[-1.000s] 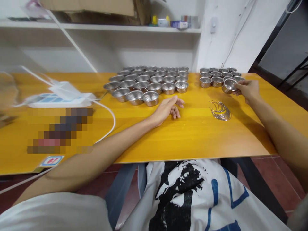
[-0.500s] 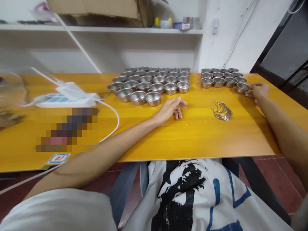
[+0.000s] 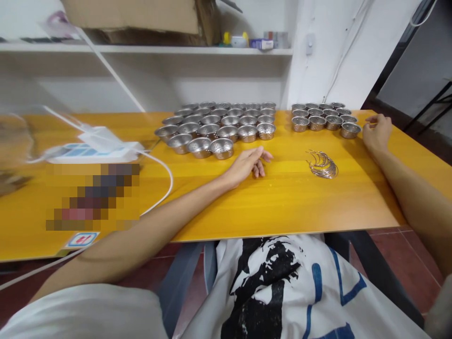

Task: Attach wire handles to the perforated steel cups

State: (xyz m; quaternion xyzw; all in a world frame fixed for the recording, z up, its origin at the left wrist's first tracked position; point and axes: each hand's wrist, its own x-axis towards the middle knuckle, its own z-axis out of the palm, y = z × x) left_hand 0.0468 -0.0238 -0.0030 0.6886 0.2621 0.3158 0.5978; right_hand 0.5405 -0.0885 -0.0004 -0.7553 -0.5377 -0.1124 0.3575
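My left hand [image 3: 247, 165] rests on the table, empty, its fingers loosely bent and apart. Close by on its left stand rows of small perforated metal cups [image 3: 221, 148]. My right hand [image 3: 377, 133] is at the right end of the table with its fingers loosely bent; nothing shows in them. Just left of it, apart from the fingers, a single perforated cup [image 3: 350, 131] stands upright at the front of a smaller group of cups [image 3: 317, 123]. Between my two hands lies a small pile of curved metal wires [image 3: 323, 165].
On the left of the yellow table [image 3: 282, 212] lie a white power strip [image 3: 95, 153], a white cable [image 3: 171, 181] and a blurred-out patch. A shelf [image 3: 148, 49] behind carries a cardboard box [image 3: 134, 19] and small items. The wall stands behind the smaller cup group.
My right hand has let go of the front right cup and drawn back from it, slightly upward in view. The left hand stays in place. The whole view has shifted slightly.
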